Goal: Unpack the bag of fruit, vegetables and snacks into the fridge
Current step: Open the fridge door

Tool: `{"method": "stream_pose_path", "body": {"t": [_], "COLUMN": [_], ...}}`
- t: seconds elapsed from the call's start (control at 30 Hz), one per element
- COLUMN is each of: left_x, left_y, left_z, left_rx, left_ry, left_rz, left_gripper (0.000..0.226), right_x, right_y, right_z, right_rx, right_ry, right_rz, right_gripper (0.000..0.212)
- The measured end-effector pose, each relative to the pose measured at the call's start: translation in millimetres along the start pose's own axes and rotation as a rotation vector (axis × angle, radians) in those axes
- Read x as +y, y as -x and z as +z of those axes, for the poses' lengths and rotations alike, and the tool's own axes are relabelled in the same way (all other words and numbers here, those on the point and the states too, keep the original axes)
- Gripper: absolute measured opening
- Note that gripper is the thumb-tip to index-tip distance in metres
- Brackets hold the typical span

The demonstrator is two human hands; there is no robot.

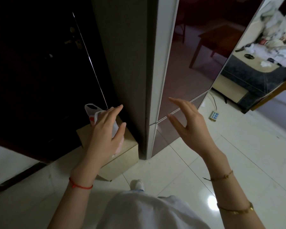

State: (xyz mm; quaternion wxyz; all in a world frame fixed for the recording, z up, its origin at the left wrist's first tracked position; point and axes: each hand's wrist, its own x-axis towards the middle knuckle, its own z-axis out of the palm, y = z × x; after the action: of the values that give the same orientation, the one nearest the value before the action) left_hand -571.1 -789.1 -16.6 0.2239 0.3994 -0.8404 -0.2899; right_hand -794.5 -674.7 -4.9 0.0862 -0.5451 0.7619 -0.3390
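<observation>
Fridge (185, 66): standing tall with its glossy dark-red doors closed, reflecting the room.
Cardboard box (122, 156): sitting on the pale tiled floor (238, 154) just left of the fridge, carrying the bag.
Bag (96, 115): white plastic with an orange patch, resting on top of the box, partly hidden behind the left hand.
Left hand (106, 134): hovering over the bag with fingers straight and spread, gripping nothing.
Right hand (186, 121): reaching toward the fridge door, fingers relaxed and open, holding nothing.

No text or label can be read.
</observation>
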Motion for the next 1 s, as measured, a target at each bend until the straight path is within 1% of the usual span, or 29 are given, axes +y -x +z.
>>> {"method": "stream_pose_path", "body": {"t": [0.13, 0.23, 0.5, 0.63, 0.83, 1.0], "left_x": [-6.7, -4.1, 9.9, 14.2, 26.8, 39.2], "left_y": [-20.5, -28.9, -49.3, -62.5, -92.4, -113.1], "left_z": [4.5, 11.3, 33.3, 45.9, 61.0, 68.1], "left_rx": [-0.048, -0.064, -0.083, -0.107, -0.088, -0.068], "left_ry": [-0.017, 0.014, 0.028, 0.08, 0.096, 0.09], "left_rz": [0.003, 0.005, 0.015, -0.002, -0.021, 0.018], "left_gripper": [0.055, 0.055, 0.055, 0.061, 0.071, 0.073], "right_x": [5.7, 9.4, 10.1, 14.4, 9.5, -2.1], "right_y": [-8.3, -13.1, -34.6, -46.6, -81.4, -116.8], "right_z": [7.5, 10.1, 7.8, 6.8, -2.1, -7.5], "right_rx": [0.004, 0.023, 0.078, 0.074, 0.119, 0.238], "right_ry": [-0.001, 0.0, 0.027, 0.053, 0.182, 0.366], "right_rz": [0.022, 0.003, -0.143, -0.191, -0.322, -0.462], "right_gripper": [0.05, 0.048, 0.047, 0.047, 0.048, 0.05]}}
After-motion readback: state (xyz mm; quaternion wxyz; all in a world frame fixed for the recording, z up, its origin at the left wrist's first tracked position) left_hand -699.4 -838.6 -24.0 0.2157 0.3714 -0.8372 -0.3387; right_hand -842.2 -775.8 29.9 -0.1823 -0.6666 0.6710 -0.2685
